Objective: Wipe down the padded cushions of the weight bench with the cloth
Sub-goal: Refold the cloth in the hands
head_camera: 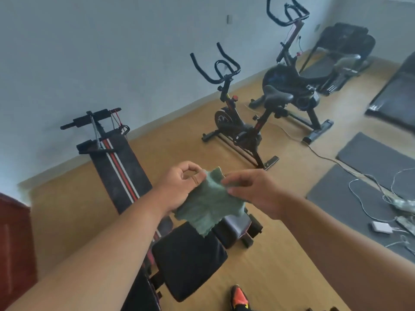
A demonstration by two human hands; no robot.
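1. Hands first: the left hand (182, 187) pinches the top left edge of the soft green microfibre cloth (207, 204) between thumb and curled fingers, while the right hand (251, 194) pinches its top right edge.
2. Cloth hangs loose between both hands, held up in the air, its lower corner dangling above the black padded seat cushion (188, 259) of the weight bench without touching it.
3. Farther left, the long black back cushion with red and white stripes (122, 173) runs away toward the pale wall.
4. Judging by this, the step is spreading or folding the cloth; no wiping has begun.
5. Next move likely calls for bunching the cloth into one palm and lowering it flat onto a cushion.
6. Beyond, two black exercise bikes (238, 117) stand on the wooden floor (280, 254); grey floor mats (350, 191) with white cables lie right.
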